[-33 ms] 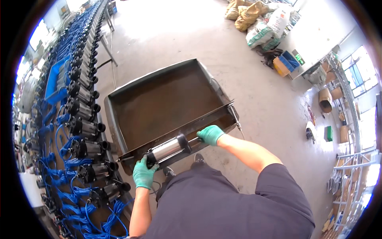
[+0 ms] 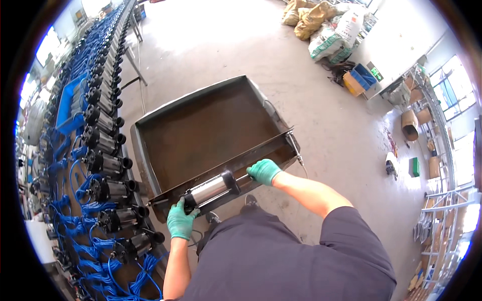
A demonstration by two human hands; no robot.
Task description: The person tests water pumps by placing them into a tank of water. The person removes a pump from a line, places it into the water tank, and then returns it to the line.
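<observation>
A submersible pump (image 2: 207, 190) with a shiny silver body and black ends lies along the near ledge of a large metal tank (image 2: 188, 96). My left hand (image 2: 181, 220), in a green glove, is closed around its left black end, thumb on top. My right hand (image 2: 264, 171), gloved alike, is closed on a thin metal rod (image 2: 243, 177) that reaches toward the pump's right black end. Whether the rod touches the pump or belongs to it, I cannot tell. Brown water or a brown bottom shows inside the tank.
On my left a long bench carries a row of similar pumps (image 2: 103, 163), bundled blue cables (image 2: 145, 273) and a blue crate (image 2: 64, 108). A metal fitting with a hose (image 2: 296, 148) sits at the tank's right corner. Sacks (image 2: 329, 37) and cartons (image 2: 409, 125) lie farther off.
</observation>
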